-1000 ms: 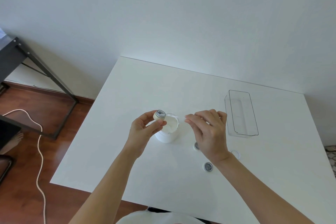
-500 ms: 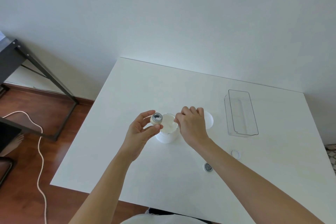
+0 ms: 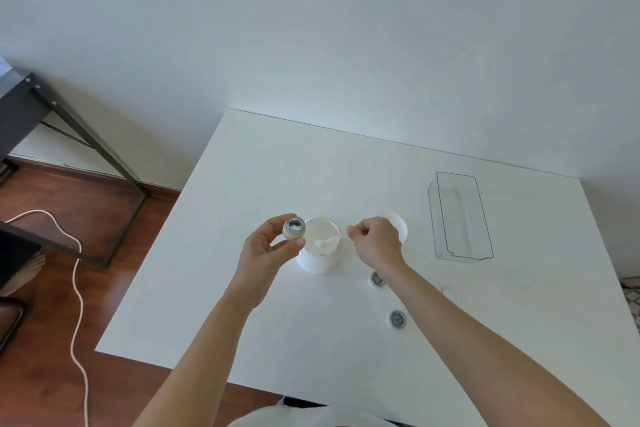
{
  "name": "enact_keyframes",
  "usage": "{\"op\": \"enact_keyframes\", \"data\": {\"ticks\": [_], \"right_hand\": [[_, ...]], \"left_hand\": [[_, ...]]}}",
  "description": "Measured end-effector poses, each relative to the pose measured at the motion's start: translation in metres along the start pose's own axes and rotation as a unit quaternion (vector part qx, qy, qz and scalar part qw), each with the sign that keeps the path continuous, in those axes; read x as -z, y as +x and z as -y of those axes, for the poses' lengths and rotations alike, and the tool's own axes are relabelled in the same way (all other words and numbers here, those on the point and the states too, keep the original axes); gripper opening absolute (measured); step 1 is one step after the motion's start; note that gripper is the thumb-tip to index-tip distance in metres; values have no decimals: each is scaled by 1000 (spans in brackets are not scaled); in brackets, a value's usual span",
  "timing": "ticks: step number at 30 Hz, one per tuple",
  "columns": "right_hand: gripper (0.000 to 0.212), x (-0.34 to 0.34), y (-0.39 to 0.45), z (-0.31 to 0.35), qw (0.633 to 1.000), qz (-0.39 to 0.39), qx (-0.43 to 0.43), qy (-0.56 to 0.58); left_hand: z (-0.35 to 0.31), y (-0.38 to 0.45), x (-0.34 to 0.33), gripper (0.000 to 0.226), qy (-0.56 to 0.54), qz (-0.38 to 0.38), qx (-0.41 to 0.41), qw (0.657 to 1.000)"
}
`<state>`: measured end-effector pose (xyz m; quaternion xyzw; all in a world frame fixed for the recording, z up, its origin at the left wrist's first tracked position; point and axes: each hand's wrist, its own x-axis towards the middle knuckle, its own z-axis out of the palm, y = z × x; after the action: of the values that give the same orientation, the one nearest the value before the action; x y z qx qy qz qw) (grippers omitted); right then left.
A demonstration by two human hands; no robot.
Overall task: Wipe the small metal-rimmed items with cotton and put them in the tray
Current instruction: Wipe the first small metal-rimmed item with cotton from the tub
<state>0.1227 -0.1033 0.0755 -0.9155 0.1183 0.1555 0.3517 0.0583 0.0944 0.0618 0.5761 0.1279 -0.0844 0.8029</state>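
Watching this through the head cam, and a few things make me nervous. Left hand (image 3: 265, 246) has one of the small metal-rimmed items (image 3: 294, 228) pinched between thumb and fingertips, held up just left of the open white jar (image 3: 318, 250). Right hand (image 3: 375, 243) is curled round the end of a cotton swab (image 3: 329, 242), whose fluffy tip sits over the jar's mouth. I can't tell whether it's actually touching what's inside.

Biggest worry, I reckon: the item is only held by its edges, so once the swab pushes on it, it could pop out and roll off the white table (image 3: 277, 166). The left edge isn't far away.

Second one: the jar sits right between both hands. A careless wrist could knock it over, and its lid (image 3: 398, 222) lies just behind the right hand, so nothing's covering it.

Third: two more items wait on the table, one (image 3: 376, 279) just under the right forearm and another (image 3: 397, 318) nearer me, plus a pale ring (image 3: 450, 295) off to the right. That forearm could sweep the close one when it swings over to the clear tray (image 3: 460, 217), which looks to have nothing in it yet and stands well apart on the far right. Long carry for a fingertip pinch, so a drop on the way seems possible.
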Motion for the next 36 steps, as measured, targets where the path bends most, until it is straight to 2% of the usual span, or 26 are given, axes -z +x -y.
{"op": "enact_keyframes", "data": {"ticks": [4,13,21,26,28,30,33,36], "right_hand": [[42,15,-3,0,994,7,-50,95],[21,50,-16,22,974,-5,-7,228],[20,45,-34,35,976,-67,123,166],[12,38,-40,35,959,-127,232,99],[11,36,-42,32,941,-156,295,54],[9,36,-42,26,906,-195,376,-20],[8,37,-40,16,818,-259,495,-135],[16,38,-38,6,752,-322,540,-196]], "left_hand": [[1,0,0,40,21,-10,-2,1000],[-1,6,-7,31,63,-25,-5,998],[-6,10,-14,32,95,-15,-2,995],[-9,9,-15,35,105,-10,2,994],[-11,8,-16,33,103,-11,2,995],[-12,7,-16,32,101,-9,-1,995],[-12,6,-15,30,95,-7,-2,995],[-13,6,-15,29,95,-7,-1,995]]}}
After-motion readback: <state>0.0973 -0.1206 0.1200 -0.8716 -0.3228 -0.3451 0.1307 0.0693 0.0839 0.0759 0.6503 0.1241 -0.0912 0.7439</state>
